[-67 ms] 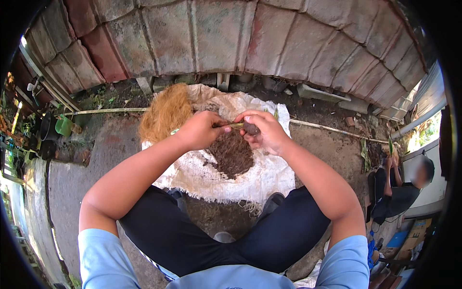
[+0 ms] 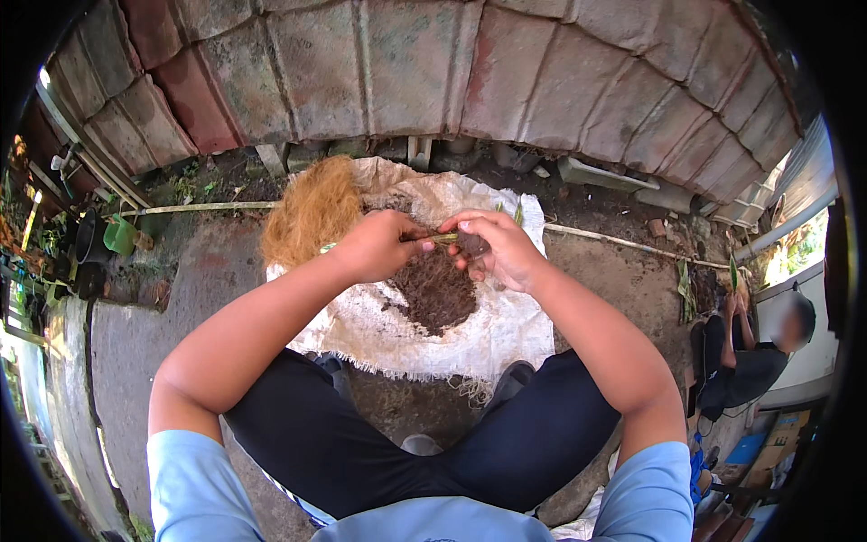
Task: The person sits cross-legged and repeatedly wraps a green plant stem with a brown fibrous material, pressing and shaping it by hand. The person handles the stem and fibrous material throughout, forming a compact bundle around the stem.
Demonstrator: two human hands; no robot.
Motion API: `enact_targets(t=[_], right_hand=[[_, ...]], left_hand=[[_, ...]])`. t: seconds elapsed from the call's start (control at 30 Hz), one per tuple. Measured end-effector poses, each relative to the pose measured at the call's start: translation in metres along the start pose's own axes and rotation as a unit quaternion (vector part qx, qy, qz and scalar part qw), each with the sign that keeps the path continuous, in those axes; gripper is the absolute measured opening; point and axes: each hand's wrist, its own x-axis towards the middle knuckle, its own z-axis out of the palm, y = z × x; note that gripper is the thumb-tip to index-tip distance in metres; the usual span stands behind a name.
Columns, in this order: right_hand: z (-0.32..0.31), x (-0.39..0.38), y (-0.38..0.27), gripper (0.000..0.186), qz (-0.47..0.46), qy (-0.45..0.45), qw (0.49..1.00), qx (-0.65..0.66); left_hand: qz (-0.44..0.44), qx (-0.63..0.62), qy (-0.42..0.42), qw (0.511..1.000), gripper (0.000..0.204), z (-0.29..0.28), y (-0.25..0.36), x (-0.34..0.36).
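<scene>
Over a spread white woven sack, both hands meet around a small plant with a dark ball of soil at its base. My left hand pinches the green-yellow plant stem between thumb and fingers. My right hand is curled round the soil ball, its index finger over the top. Below them lies a heap of loose brown soil. A clump of orange-brown fibre rests on the sack's far left. Green leaf tips show just beyond my right hand.
Overlapping roof tiles run along the far side. A thin pole lies across the ground behind the sack. At the right sits another person, hands raised around a plant. A green container stands at the left.
The fingers of my right hand have shifted slightly around the soil ball, which looks a little turned. My left hand keeps nearly the same place on the stem.
</scene>
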Motion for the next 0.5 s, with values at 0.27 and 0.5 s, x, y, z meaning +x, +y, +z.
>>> enact_targets(t=[0.27, 0.5], right_hand=[[0.003, 0.025, 0.038, 0.042, 0.063, 0.128, 0.979, -0.144], [0.003, 0.051, 0.044, 0.041, 0.155, 0.031, 0.984, -0.084]], left_hand=[[0.026, 0.067, -0.056, 0.996, 0.034, 0.009, -0.004, -0.004], [0.049, 0.119, -0.110, 0.986, 0.034, 0.005, -0.022, -0.011]])
